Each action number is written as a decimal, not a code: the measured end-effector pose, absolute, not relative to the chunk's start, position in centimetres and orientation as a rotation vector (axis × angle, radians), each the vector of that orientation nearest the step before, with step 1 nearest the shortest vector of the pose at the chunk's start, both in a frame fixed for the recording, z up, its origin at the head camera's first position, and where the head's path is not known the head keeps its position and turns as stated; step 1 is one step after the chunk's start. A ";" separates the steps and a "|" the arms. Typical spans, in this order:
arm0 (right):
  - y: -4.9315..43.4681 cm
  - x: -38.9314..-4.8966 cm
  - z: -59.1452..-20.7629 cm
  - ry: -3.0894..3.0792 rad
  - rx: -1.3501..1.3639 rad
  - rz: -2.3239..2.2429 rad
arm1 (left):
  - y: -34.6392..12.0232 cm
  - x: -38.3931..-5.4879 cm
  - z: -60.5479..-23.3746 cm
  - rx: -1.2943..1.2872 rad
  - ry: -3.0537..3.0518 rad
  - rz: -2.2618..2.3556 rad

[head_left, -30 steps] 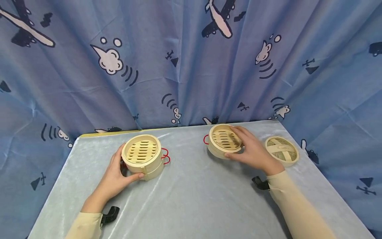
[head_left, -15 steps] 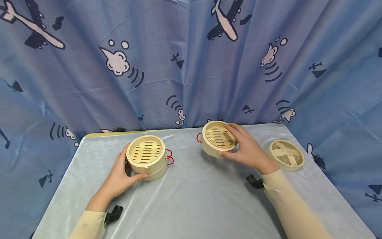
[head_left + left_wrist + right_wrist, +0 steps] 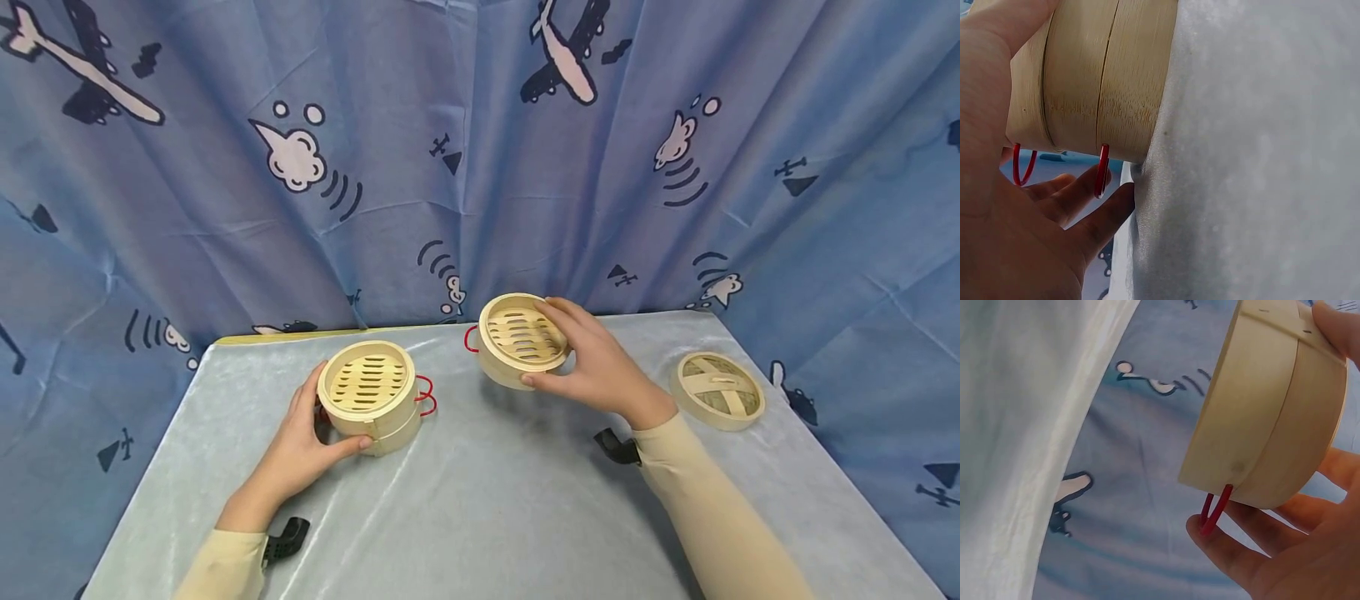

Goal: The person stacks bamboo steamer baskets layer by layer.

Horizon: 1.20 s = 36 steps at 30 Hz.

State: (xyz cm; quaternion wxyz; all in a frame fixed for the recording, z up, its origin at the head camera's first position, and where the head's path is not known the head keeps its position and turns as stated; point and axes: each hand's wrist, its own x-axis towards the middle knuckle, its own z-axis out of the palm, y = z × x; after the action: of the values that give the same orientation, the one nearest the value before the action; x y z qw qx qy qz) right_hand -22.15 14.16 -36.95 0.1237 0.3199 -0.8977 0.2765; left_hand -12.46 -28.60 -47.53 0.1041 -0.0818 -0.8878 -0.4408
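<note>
On the left of the table, two stacked bamboo steamer baskets with red loop handles stand upright. My left hand holds the stack from its left side, thumb at the front and the other fingers around the back. A single bamboo steamer basket, slatted inside, hangs above the table near its back edge, slightly tilted. My right hand grips it by its right side, thumb at the front and fingers over the far rim. In the right wrist view, a fingertip lies by its red handle.
A round woven bamboo lid with crossed strips lies at the table's right. The table wears a pale grey cloth. A blue curtain with planes hangs close behind the table's back edge.
My right hand has carried the single steamer basket leftward and a little up, closer to the stack. The left hand keeps its hold on the stack. The head view has shifted slightly.
</note>
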 end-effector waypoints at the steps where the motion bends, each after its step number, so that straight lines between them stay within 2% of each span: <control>1: 13.9 -22.2 -36.8 -2.613 0.943 0.805 | -28.6 -12.5 -47.5 -0.244 -2.616 -1.298; 12: 11.5 -22.1 -35.5 -2.550 1.036 0.771 | -28.7 -12.6 -47.5 -0.249 -2.620 -1.304; 36: 6.3 -22.1 -35.7 -2.544 1.184 0.720 | -28.9 -12.7 -47.7 -0.247 -2.615 -1.284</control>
State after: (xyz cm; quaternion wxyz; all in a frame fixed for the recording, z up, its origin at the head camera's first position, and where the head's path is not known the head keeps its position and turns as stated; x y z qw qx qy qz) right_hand -22.12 6.35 -35.65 0.1220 0.4058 -0.8715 0.2467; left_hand -12.68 -28.87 -47.72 0.1087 -0.0839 -0.8891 -0.4366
